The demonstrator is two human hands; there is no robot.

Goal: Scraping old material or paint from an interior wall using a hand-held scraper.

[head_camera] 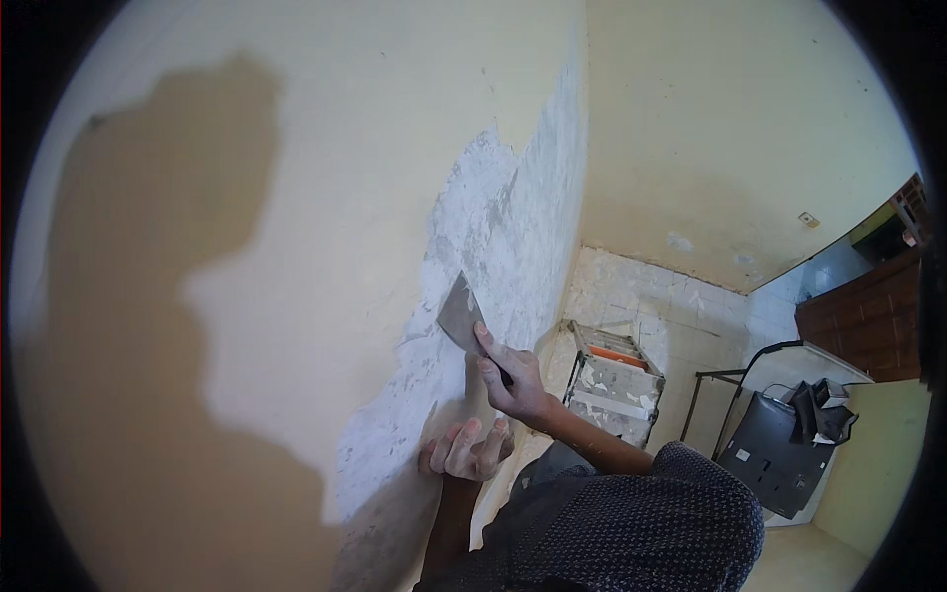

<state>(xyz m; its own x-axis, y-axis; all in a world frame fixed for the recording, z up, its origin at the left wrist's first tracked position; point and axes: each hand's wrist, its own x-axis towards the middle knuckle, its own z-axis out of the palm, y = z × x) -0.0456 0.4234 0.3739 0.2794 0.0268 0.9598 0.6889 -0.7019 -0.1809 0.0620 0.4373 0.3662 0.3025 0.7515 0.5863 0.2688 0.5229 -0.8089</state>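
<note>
My right hand [514,381] grips the dark handle of a metal putty knife [462,314]. The blade lies against the wall, on a rough whitish patch [496,244] where the cream paint [340,185] has come off. Below it is my left hand [470,450], close to the wall, palm side towards me, with its fingers loosely curled and nothing seen in them. Both hands look dusty. Whether the left hand touches the wall cannot be told.
A step ladder [618,392] with paint flakes on it stands on the tiled floor [677,311] beyond my right arm. Further right are a metal-framed table [729,377], a large black plastic panel [777,451] and a brown wooden door [865,318]. Debris lies near the wall corner.
</note>
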